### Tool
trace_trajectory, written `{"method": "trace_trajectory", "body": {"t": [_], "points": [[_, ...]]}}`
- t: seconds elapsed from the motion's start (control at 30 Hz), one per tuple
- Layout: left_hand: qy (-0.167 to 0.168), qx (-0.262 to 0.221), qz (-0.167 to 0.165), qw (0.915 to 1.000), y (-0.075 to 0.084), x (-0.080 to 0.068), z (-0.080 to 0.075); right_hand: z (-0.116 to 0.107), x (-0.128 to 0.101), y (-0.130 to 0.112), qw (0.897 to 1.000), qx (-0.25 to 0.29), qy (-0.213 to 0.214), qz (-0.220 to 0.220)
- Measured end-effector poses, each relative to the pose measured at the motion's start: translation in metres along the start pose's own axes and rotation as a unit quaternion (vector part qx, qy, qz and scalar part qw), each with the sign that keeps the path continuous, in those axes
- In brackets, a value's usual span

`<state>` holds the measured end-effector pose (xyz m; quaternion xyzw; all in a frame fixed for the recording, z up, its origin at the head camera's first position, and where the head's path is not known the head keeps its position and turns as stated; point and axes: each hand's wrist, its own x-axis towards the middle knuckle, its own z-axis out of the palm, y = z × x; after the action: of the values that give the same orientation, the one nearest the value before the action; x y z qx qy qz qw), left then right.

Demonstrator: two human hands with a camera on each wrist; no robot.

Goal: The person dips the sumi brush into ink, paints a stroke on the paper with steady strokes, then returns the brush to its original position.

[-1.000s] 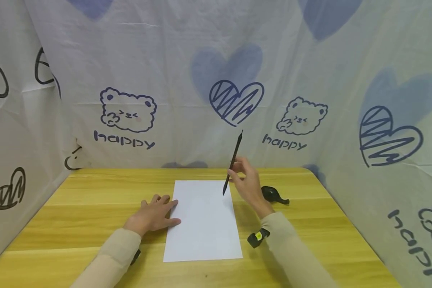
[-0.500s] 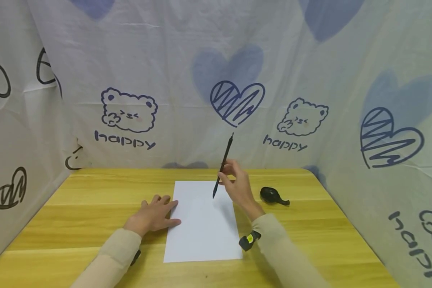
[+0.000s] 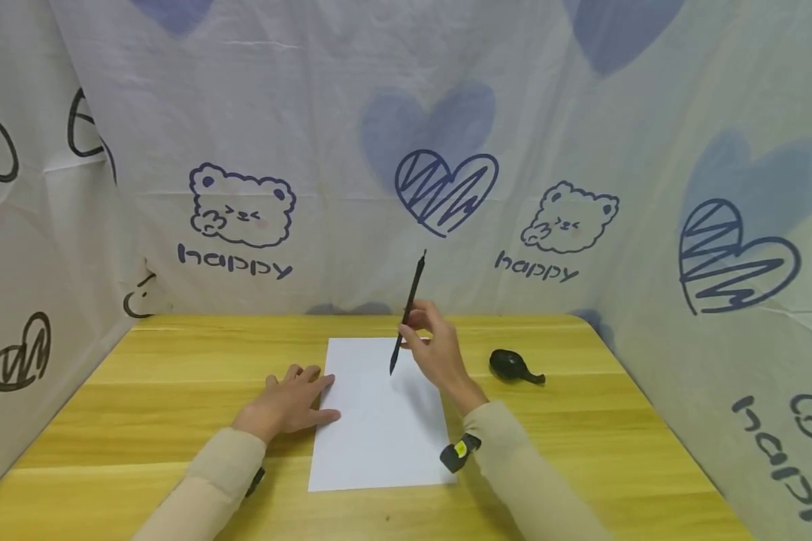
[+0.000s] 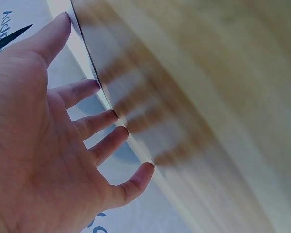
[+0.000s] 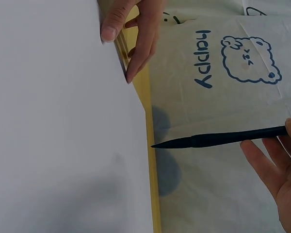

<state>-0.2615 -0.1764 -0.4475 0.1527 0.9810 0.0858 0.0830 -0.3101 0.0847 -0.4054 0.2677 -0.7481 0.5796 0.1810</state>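
The wooden counter (image 3: 176,376) carries a white sheet of paper (image 3: 372,443) lying flat at its middle. The left grip (image 3: 287,406) rests flat on the counter, touching the sheet's left edge. A small black object (image 3: 512,366) lies on the wood just right of the right grip (image 3: 433,353).

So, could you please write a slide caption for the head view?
Right hand holds a brush pen above blank paper; left hand rests flat at its edge.
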Motion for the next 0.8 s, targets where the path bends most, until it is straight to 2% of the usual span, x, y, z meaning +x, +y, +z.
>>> {"method": "trace_trajectory", "body": {"t": [0.23,0.4,0.8], "points": [[0.002,0.004,-0.002,1.0000,0.000,-0.001,-0.001,0.005,0.002,-0.009,1.000,0.006,0.000,0.009],[0.003,0.005,-0.006,1.0000,-0.002,0.000,0.001,0.007,0.002,-0.005,1.000,0.009,0.001,-0.004],[0.000,0.011,-0.014,0.9998,0.001,0.000,0.001,0.019,-0.003,-0.002,1.000,0.010,-0.009,0.003]]}}
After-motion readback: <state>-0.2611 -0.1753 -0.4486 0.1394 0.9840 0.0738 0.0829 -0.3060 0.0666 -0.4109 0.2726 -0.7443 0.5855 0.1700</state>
